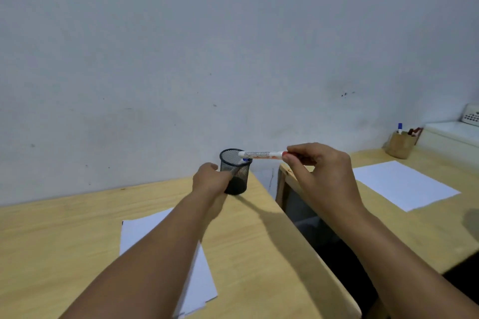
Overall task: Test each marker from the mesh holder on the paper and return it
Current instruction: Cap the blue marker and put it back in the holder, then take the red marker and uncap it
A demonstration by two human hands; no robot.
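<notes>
A black mesh holder [236, 163] stands at the back right corner of the near wooden table [64, 235]. My left hand [210, 179] grips its left side. My right hand [318, 171] holds a white marker with a red cap [261, 155] by the capped end. The marker lies level, its other end over the holder's rim. A blue-tipped marker [245, 160] shows inside the holder. A white sheet of paper [145, 230] lies on the table under my left forearm.
A dark gap [311, 228] separates this table from a second wooden table [427, 228] on the right, which carries another white sheet [404, 184]. A brown cup with pens [400, 146] and a white box stand at the far right. A grey wall rises behind.
</notes>
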